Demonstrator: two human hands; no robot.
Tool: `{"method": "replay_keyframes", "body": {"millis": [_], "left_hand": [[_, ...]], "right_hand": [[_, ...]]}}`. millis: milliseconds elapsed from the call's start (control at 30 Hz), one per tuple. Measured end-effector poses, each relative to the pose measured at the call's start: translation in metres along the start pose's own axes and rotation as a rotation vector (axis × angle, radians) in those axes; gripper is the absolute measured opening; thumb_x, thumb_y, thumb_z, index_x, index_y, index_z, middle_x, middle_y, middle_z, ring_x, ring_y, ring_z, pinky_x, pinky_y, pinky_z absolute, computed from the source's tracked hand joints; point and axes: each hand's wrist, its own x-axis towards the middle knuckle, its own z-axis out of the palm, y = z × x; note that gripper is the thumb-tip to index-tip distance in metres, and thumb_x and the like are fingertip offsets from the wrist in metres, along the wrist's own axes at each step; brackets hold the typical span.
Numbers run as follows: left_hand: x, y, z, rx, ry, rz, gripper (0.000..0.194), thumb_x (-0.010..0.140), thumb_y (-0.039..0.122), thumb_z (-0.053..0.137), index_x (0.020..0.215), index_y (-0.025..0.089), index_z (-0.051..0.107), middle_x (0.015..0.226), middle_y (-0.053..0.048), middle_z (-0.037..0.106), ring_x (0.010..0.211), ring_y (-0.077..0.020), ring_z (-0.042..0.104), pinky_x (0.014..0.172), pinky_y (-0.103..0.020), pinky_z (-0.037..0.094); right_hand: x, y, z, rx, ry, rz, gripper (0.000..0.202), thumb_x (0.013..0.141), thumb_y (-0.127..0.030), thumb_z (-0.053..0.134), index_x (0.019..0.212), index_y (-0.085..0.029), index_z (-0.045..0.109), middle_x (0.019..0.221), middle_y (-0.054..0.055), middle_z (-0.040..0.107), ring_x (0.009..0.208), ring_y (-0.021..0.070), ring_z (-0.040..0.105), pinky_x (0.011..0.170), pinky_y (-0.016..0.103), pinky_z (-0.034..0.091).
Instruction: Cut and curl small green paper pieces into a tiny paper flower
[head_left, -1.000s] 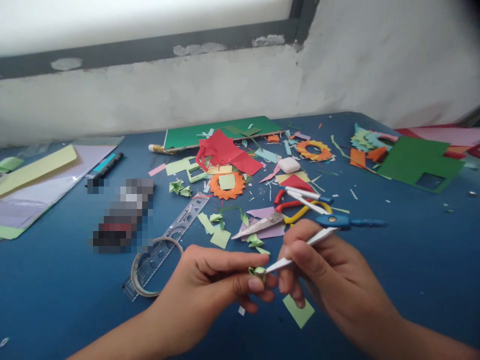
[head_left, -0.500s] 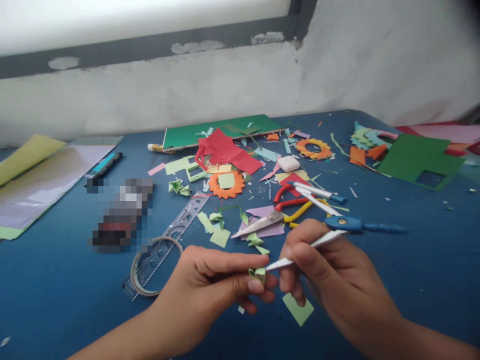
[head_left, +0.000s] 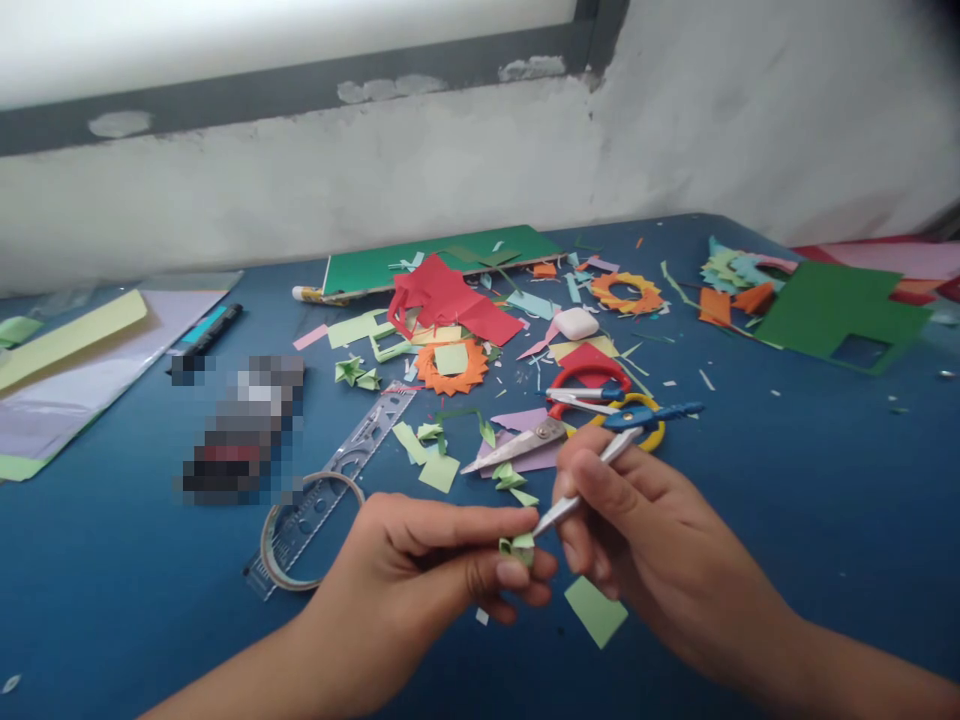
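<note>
My left hand point(head_left: 450, 570) pinches a small folded piece of light green paper point(head_left: 517, 548) between thumb and fingers. My right hand point(head_left: 637, 520) grips a drawing compass point(head_left: 630, 425) with a blue hinge, closed around one of its metal legs. That leg's tip meets the right side of the folded paper; whether it goes in, I cannot tell. The other leg sticks out to the left above the hand. Just behind lie scissors point(head_left: 525, 445) with red and yellow handles. A light green paper square point(head_left: 596, 610) lies on the table below my right hand.
On the blue table point(head_left: 112, 590), a tape roll point(head_left: 270, 560) lies over a clear ruler point(head_left: 375, 420), left of my hands. Several paper scraps, an orange paper ring point(head_left: 454, 385) and a white eraser point(head_left: 576, 323) lie behind. Dark green paper point(head_left: 832, 310) is at the right.
The compass has turned in my right hand, its blue head swinging left and up while the tip stays at the folded paper. My left hand has hardly moved.
</note>
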Motion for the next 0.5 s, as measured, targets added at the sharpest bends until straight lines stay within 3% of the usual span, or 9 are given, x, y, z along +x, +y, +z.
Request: {"method": "replay_keyframes", "body": {"millis": [300,500], "left_hand": [[0.0003,-0.0008,-0.0004,0.126,0.027,0.106,0.030,0.070,0.003,0.070,0.083,0.029,0.077,0.069,0.004,0.077,0.064,-0.0138,0.073,0.054,-0.014,0.058],[0.0000,-0.0018,-0.0008,0.095,0.014,0.083,0.028,0.073,0.007,0.070,0.085,0.031,0.077,0.072,0.004,0.078,0.068,-0.0136,0.073,0.055,-0.012,0.057]], "right_hand": [[-0.0005,0.0008,-0.0003,-0.024,0.019,-0.006,0.033,0.084,-0.050,0.058,0.073,-0.020,0.050,0.051,-0.005,0.053,0.043,0.0054,0.045,0.041,0.014,0.038],[-0.0037,-0.0032,0.0027,-0.248,0.059,-0.217,0.031,0.086,-0.049,0.055,0.072,-0.022,0.050,0.052,-0.004,0.054,0.045,0.0088,0.051,0.041,0.017,0.042]]}}
